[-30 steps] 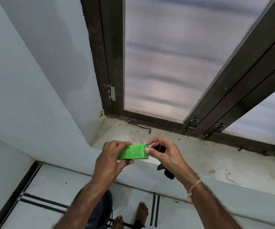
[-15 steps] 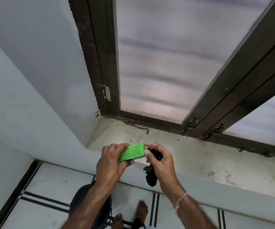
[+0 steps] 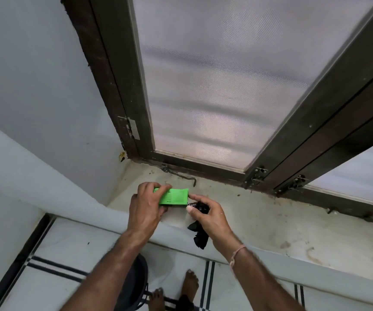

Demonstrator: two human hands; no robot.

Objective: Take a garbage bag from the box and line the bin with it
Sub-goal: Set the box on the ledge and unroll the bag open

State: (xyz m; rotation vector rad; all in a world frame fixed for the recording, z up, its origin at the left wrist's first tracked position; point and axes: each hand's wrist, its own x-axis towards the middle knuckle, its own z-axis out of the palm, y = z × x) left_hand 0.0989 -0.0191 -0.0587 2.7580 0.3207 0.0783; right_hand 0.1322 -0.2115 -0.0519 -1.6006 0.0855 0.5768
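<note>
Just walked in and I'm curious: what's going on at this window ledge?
A person stands at the window ledge. The left hand grips a small green box; the right hand holds a crumpled black garbage bag right at the box's end, part of it dangling below the hand. A dark bin sits on the floor below, partly hidden by the left arm. The bag is not in it yet.

wall (image 3: 35, 97) left, window frame (image 3: 122, 86) behind, sill (image 3: 282, 221) free rightward
</note>
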